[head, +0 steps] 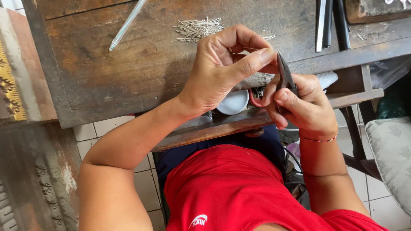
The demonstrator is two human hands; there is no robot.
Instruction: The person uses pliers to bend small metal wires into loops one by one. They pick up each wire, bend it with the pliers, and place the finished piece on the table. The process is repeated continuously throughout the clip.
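Head view: pliers (285, 76) work at the surface (128, 64).
Right hand (302, 107) fingers clamped on pliers; left hand (222, 68) fingers pinched together at their tip, pins (198, 29) behind.

Worn wooden workbench (128, 64), dark and scratched; heap of thin metal pins (198, 29) near its far edge; pale slim rod (126, 25) lying slantwise at left; dark tools (332, 21) at upper right; small white bowl (233, 102) below bench edge; grey patterned cushion (391, 154) at right; pale tiled floor (107, 128) beneath.
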